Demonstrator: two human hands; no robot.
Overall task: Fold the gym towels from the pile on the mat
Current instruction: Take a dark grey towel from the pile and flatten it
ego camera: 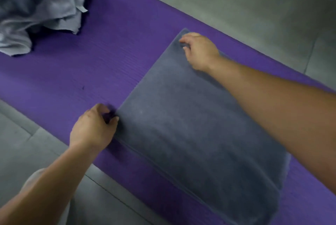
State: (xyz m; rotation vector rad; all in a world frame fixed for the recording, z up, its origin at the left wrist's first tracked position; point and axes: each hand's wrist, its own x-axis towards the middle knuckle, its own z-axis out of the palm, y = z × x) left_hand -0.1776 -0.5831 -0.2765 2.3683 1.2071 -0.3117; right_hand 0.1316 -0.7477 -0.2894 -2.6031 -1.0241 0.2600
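Note:
A dark grey towel (190, 133) lies flat on the purple mat (91, 72), spread from the middle toward the lower right. My left hand (94, 130) pinches the towel's near left corner with curled fingers. My right hand (200, 50) pinches the far left corner, its fingers bent onto the cloth. A crumpled pile of light and dark grey towels (40, 6) sits on the mat at the upper left, apart from both hands.
Grey floor tiles (245, 3) surround the mat on the far side and on the near left. A light-coloured knee or trouser leg (31, 183) shows at the lower left beside my left forearm.

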